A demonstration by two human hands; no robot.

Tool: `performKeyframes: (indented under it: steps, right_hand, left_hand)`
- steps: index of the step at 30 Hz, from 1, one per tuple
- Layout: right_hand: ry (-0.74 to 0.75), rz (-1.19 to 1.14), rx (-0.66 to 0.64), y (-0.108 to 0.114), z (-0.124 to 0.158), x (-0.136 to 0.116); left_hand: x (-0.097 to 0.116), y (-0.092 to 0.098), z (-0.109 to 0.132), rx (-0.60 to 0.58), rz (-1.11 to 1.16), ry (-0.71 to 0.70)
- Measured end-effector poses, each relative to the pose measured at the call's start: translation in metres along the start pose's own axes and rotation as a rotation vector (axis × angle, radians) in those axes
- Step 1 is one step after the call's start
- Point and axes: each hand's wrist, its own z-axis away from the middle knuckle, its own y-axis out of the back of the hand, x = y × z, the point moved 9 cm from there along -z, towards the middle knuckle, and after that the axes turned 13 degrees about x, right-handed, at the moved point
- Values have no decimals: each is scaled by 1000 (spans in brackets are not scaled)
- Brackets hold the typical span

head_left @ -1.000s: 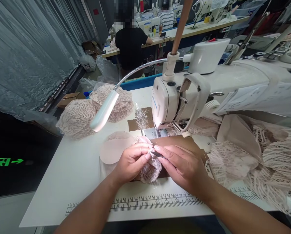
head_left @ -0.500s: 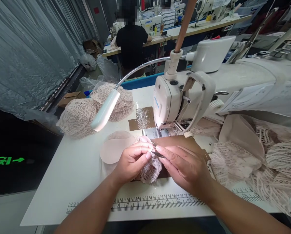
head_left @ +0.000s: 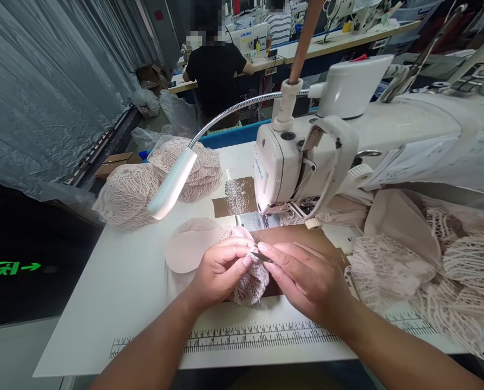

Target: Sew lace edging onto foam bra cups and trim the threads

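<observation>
My left hand point(head_left: 221, 268) is closed on a gathered pale pink lace piece point(head_left: 250, 284), pinching its upper edge between thumb and fingers. My right hand point(head_left: 307, 273) is closed too, with a small dark pointed tool point(head_left: 261, 257) between thumb and fingers. The tool's tip touches the lace close to my left fingertips; its exact kind is partly hidden by the fingers. Left of the lace lies a smooth beige rounded cup point(head_left: 191, 246). Just behind my hands stands the head of a white sewing machine point(head_left: 276, 168), its needle area above a metal plate.
A lamp point(head_left: 172, 184) on a bendable neck hangs over the table's left side. Stacked lace cups point(head_left: 128, 195) lie behind it. Lace garments point(head_left: 404, 265) are heaped at right. A printed ruler point(head_left: 262, 338) runs along the front edge. A person in black point(head_left: 215, 76) sits further back.
My hands keep nearly the same hold on the lace and the tool, with only tiny finger shifts. The view has shifted slightly. The person in black has leaned a little to the left.
</observation>
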Motion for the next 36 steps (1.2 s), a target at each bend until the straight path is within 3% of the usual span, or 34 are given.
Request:
performKeyframes:
  steps: [25, 36]
  right_hand:
    - [13, -33, 18, 3, -2, -2]
    - [13, -10, 1, -1, 1, -2]
  left_hand:
    - [2, 1, 0, -5, 6, -25]
    - [1, -6, 1, -57, 30, 5]
